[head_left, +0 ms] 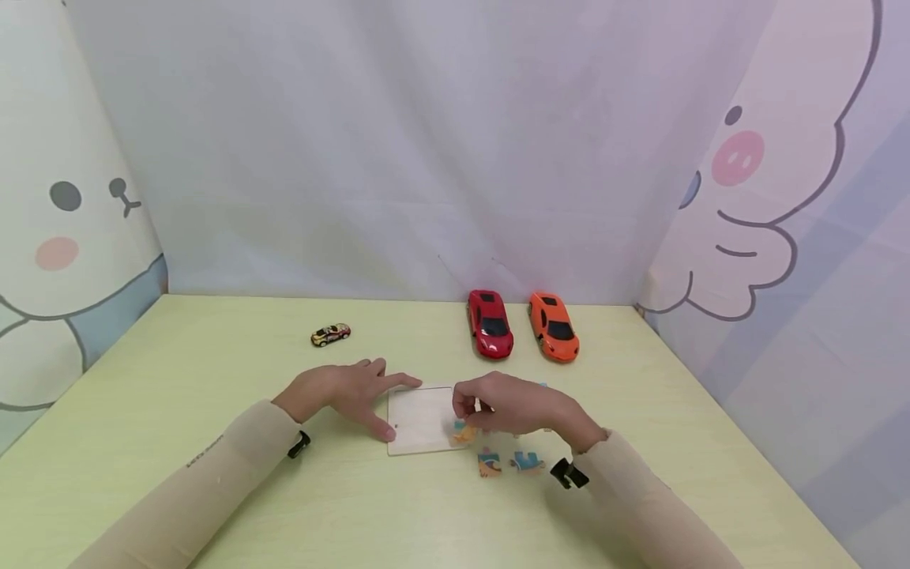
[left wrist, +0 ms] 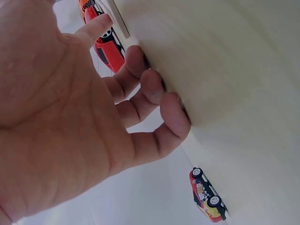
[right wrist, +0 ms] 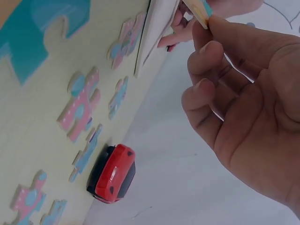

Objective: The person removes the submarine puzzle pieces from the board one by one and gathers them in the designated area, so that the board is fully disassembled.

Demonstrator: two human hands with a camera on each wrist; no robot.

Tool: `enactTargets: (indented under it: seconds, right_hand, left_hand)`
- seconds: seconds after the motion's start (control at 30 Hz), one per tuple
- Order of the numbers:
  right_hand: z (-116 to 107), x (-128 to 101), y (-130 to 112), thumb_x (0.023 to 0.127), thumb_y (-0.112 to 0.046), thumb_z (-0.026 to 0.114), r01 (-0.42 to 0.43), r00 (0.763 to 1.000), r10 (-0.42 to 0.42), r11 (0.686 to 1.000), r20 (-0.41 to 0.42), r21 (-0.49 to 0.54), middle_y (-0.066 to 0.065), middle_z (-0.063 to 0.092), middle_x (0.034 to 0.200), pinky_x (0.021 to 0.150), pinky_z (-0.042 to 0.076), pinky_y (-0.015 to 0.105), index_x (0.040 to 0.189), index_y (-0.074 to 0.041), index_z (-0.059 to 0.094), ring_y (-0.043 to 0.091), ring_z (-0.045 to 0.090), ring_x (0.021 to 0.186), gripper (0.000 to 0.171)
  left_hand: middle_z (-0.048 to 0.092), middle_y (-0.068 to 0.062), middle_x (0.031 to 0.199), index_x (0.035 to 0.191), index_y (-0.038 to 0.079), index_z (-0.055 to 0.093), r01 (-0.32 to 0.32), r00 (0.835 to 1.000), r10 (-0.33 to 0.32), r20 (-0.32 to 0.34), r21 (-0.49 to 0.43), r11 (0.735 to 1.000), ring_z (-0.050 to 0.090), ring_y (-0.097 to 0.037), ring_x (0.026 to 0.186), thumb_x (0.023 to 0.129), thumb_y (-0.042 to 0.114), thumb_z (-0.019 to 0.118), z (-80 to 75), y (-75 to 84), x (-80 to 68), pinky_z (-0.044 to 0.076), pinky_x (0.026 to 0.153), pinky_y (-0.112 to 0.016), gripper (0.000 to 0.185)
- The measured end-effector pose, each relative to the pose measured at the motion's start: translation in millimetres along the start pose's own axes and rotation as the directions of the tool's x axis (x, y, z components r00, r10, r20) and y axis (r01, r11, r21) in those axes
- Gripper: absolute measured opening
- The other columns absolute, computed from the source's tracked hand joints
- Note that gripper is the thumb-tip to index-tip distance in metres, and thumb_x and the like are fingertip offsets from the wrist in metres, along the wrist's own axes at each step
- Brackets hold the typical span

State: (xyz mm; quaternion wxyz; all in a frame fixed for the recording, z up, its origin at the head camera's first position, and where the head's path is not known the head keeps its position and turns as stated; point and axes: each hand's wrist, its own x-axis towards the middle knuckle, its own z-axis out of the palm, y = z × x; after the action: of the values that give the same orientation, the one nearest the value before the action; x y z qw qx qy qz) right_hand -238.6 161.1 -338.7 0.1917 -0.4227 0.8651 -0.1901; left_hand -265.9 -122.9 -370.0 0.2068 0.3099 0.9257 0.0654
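Note:
A pale wooden puzzle board [head_left: 419, 419] lies flat at the middle of the table. At its left side my left hand [head_left: 353, 391] spreads, thumb and index finger touching the board's edge. In the left wrist view the other fingers [left wrist: 173, 115] bend loosely down to the tabletop. Above the board's right part, my right hand [head_left: 508, 403] pinches a yellow-and-blue jigsaw piece [head_left: 464, 432] between thumb and index finger. The right wrist view shows that piece [right wrist: 199, 10] tilted, its remaining fingers curled beneath. Several loose jigsaw pieces [head_left: 527, 461] lie right of the board, some hidden under the right hand.
Toward the back stand a red toy car [head_left: 490, 324] and an orange toy car [head_left: 554, 326]. A small yellow-and-red toy car [head_left: 330, 335] is at the back left. Pink-and-blue pieces [right wrist: 80, 104] lie spread near the right hand. A curtain [head_left: 398, 158] borders the table's far edge.

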Motion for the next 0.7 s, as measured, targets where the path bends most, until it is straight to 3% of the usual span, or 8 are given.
enactTargets:
  seconds: [0.23, 0.57, 0.7]
  right_hand:
    - [-12, -12, 7, 0.097, -0.01, 0.066, -0.029, 0.999, 0.029, 1.0, 0.029, -0.012, -0.01, 0.056, 0.083, 0.065, 0.047, 0.023, 0.094, -0.019, 0.057, 0.009, 0.056, 0.073, 0.013]
    - [-31, -28, 16, 0.096, -0.008, 0.067, -0.073, 0.996, 0.074, 0.997, 0.051, -0.024, -0.009, 0.058, 0.086, 0.07, 0.049, 0.026, 0.101, -0.012, 0.063, 0.015, 0.057, 0.08, 0.008]
    - [-36, -33, 18, 0.095, -0.009, 0.069, -0.104, 0.992, 0.107, 0.994, 0.07, -0.041, -0.01, 0.058, 0.084, 0.072, 0.049, 0.026, 0.097, -0.015, 0.064, 0.012, 0.057, 0.079, 0.008]
  left_hand:
    - [0.045, -0.008, 0.124, 0.153, 0.036, 0.034, -0.002, 1.0, 0.002, 0.003, -0.008, 1.0, 0.046, -0.026, 0.115, 0.08, 0.063, 0.075, 0.1, -0.2, -0.2, 0.043, 0.094, -0.053, 0.088]
    - [0.045, -0.008, 0.125, 0.153, 0.036, 0.034, 0.013, 1.0, -0.013, 0.007, -0.012, 1.0, 0.046, -0.026, 0.115, 0.079, 0.062, 0.076, -1.4, 1.6, -2.2, 0.043, 0.094, -0.054, 0.089]
    - [0.045, -0.008, 0.124, 0.153, 0.036, 0.034, 0.012, 1.0, -0.012, 0.005, -0.013, 1.0, 0.046, -0.026, 0.114, 0.079, 0.062, 0.076, -1.4, 1.7, -2.4, 0.043, 0.093, -0.053, 0.089]
